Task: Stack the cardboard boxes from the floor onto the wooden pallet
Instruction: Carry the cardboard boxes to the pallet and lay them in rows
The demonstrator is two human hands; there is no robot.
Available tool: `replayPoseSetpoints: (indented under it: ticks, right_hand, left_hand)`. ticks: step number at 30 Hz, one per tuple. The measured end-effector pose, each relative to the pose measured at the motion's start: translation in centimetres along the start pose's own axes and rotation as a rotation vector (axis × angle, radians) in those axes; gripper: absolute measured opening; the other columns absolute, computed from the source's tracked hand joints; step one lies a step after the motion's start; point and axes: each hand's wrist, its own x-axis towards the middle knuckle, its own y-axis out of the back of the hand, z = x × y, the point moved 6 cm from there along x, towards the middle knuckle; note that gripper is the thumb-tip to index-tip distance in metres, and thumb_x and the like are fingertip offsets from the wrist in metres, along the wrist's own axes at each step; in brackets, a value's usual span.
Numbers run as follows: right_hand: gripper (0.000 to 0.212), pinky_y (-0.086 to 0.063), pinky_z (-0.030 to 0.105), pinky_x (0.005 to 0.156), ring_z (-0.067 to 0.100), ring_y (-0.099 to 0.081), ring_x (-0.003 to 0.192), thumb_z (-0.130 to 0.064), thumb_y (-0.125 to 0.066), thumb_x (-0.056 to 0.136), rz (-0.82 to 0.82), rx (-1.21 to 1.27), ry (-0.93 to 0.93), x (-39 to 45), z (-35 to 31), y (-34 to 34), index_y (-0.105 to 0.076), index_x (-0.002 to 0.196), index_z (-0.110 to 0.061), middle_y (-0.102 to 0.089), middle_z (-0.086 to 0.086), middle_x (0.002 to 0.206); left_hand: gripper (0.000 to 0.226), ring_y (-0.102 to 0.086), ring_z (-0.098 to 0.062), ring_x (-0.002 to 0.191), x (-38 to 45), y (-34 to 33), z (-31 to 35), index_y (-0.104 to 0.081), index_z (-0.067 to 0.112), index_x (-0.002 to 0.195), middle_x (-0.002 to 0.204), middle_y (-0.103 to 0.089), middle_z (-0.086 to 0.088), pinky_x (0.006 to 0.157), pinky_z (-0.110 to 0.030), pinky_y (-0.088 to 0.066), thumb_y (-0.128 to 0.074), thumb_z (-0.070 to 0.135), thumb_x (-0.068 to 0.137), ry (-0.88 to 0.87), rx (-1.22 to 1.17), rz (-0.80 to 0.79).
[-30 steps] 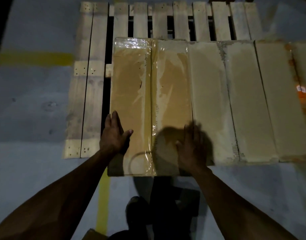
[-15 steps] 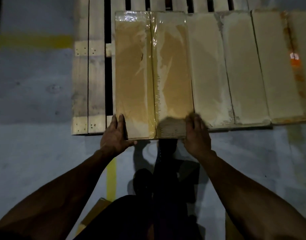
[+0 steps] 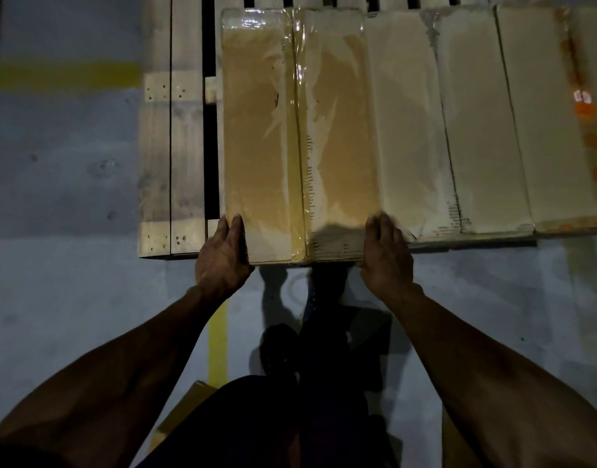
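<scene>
Cardboard box [image 3: 300,136], brown and taped down its middle, lies on the wooden pallet [image 3: 170,146] between both hands. Small print runs along its tape seam, too blurred to read. Left hand [image 3: 222,256] grips the near left corner, right hand [image 3: 386,256] the near right corner, arms extended. Paler boxes [image 3: 476,113] continue beyond the right hand; one carries an unreadable orange label [image 3: 583,103].

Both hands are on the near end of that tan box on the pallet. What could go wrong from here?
1. The tan box sticks out past the pallet front edge, so it may tip if released.
2. The right hand sits at the seam with the neighbouring pale box; fingers could get pinched.
3. Glossy wrap under the left hand may slip.
</scene>
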Motion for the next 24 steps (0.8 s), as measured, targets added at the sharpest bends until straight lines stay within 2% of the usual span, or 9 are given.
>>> replayPoseSetpoints:
  ticks: [3, 6, 9, 12, 16, 18, 21, 24]
  right_hand:
    - [0.101, -0.029, 0.046, 0.118, 0.037, -0.016, 0.149, -0.020, -0.076, 0.086, 0.002, 0.029, -0.004, -0.1, 0.0, 0.2, -0.008, 0.159, -0.009, -0.005, 0.017, 0.165]
    - [0.098, -0.037, 0.045, 0.112, 0.036, -0.026, 0.143, -0.017, -0.079, 0.083, 0.001, 0.008, 0.001, 0.1, 0.0, 0.6, -0.016, 0.157, -0.009, -0.014, 0.017, 0.162]
    - [0.089, -0.043, 0.044, 0.104, 0.035, -0.035, 0.135, -0.014, -0.075, 0.084, 0.024, 0.003, 0.013, 0.4, 0.1, 1.5, -0.022, 0.155, -0.010, -0.025, 0.016, 0.155]
    - [0.085, -0.045, 0.044, 0.101, 0.035, -0.039, 0.131, -0.012, -0.073, 0.085, 0.016, -0.009, 0.024, 0.7, 0.0, 1.7, -0.023, 0.153, -0.010, -0.030, 0.016, 0.150]
    - [0.085, -0.044, 0.043, 0.105, 0.034, -0.039, 0.132, -0.012, -0.070, 0.088, 0.028, -0.003, 0.009, 0.8, -0.2, 1.5, -0.019, 0.156, -0.008, -0.029, 0.017, 0.152]
    - [0.093, -0.042, 0.044, 0.108, 0.034, -0.037, 0.134, -0.014, -0.073, 0.086, 0.023, 0.025, 0.005, 0.7, -0.2, 1.3, -0.014, 0.157, -0.008, -0.026, 0.018, 0.154]
    - [0.104, -0.030, 0.046, 0.117, 0.037, -0.024, 0.143, -0.018, -0.075, 0.084, 0.013, 0.081, -0.016, 0.3, -0.5, 0.8, -0.004, 0.160, -0.008, -0.013, 0.020, 0.161]
    - [0.107, -0.024, 0.049, 0.120, 0.039, -0.020, 0.145, -0.021, -0.078, 0.082, 0.059, 0.127, -0.028, 0.2, -0.8, 0.4, -0.007, 0.160, -0.006, -0.011, 0.022, 0.163]
  left_hand:
    - [0.103, -0.054, -0.041, 0.120, -0.2, 0.3, 0.2, -0.015, 0.018, 0.156, 0.158, -0.028, -0.018, 0.092, -0.048, -0.052, -0.078, 0.042, 0.078, 0.009, 0.041, -0.002]
    - [0.100, -0.057, -0.037, 0.111, -0.2, 1.1, 0.3, -0.019, 0.017, 0.153, 0.146, -0.039, -0.015, 0.085, -0.045, -0.052, -0.078, 0.046, 0.077, -0.023, 0.097, 0.002]
    - [0.098, -0.057, -0.035, 0.112, 0.1, 2.0, 0.7, -0.022, 0.014, 0.153, 0.142, -0.043, -0.015, 0.088, -0.045, -0.052, -0.077, 0.046, 0.079, -0.055, 0.132, -0.007]
    - [0.094, -0.053, -0.037, 0.122, 0.3, 2.4, 1.0, -0.019, 0.014, 0.155, 0.150, -0.036, -0.018, 0.094, -0.045, -0.048, -0.074, 0.041, 0.084, -0.026, 0.140, -0.029]
    - [0.091, -0.050, -0.035, 0.127, 0.1, 2.1, 1.0, -0.012, 0.016, 0.156, 0.158, -0.026, -0.016, 0.098, -0.043, -0.046, -0.069, 0.039, 0.089, -0.001, 0.148, -0.047]
    - [0.091, -0.049, -0.037, 0.129, 0.2, 1.7, 0.9, -0.010, 0.016, 0.157, 0.161, -0.020, -0.018, 0.098, -0.044, -0.047, -0.069, 0.036, 0.090, 0.012, 0.105, -0.059]
    - [0.093, -0.053, -0.040, 0.125, 0.2, 0.8, 0.7, -0.006, 0.019, 0.158, 0.164, -0.010, -0.017, 0.091, -0.047, -0.053, -0.069, 0.029, 0.090, 0.042, 0.013, -0.083]
    - [0.096, -0.053, -0.040, 0.124, 0.4, 0.2, 0.4, -0.007, 0.019, 0.157, 0.162, -0.013, -0.015, 0.086, -0.048, -0.056, -0.073, 0.025, 0.087, 0.041, -0.026, -0.075]
